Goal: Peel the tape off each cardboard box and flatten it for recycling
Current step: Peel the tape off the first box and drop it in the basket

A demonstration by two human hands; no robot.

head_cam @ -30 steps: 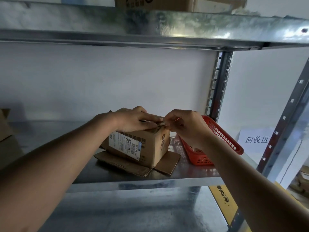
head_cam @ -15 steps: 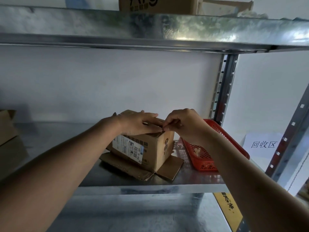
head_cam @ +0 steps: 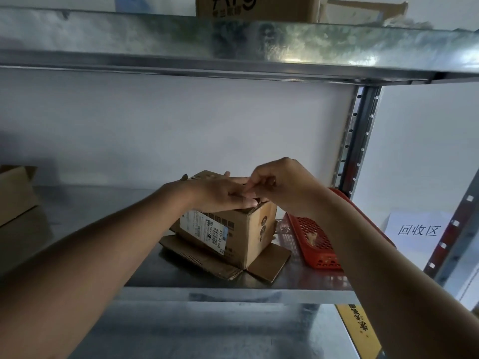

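from the head view, a small cardboard box [head_cam: 241, 237] sits upside down on the middle metal shelf [head_cam: 298, 281], its bottom flaps splayed flat around it, just left of a red basket [head_cam: 315, 239]. the left hand [head_cam: 220, 194] lies flat on the box top, fingers straight, pressing it down. the right hand [head_cam: 282, 186] hovers at the top's right edge, grip narrow, fingertips pinching something small there, likely tape, too small to tell. another box [head_cam: 15, 193] sits far left.
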